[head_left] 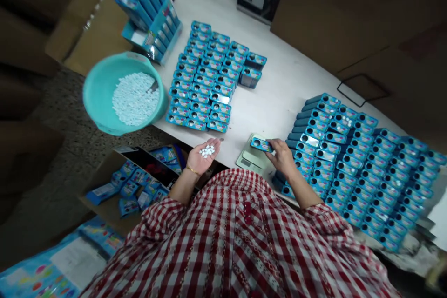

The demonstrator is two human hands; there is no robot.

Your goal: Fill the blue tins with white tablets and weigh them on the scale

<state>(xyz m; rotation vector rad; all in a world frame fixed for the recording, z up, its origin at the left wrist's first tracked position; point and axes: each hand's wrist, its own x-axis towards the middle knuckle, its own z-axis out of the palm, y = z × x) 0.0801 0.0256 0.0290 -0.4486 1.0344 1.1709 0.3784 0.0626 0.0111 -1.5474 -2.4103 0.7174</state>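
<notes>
My left hand is cupped palm-up at the table's near edge, holding a small heap of white tablets. My right hand grips a small blue tin with a round hole in its top, held on a pale green weighing scale. A turquoise basin holding many white tablets stands at the left, hanging over the table's edge.
Several rows of blue tins lie mid-table. A bigger block of blue tins lies on the right. Blue cartons are stacked far left. A cardboard box with blue packets sits on the floor below. Brown cartons stand behind the white table.
</notes>
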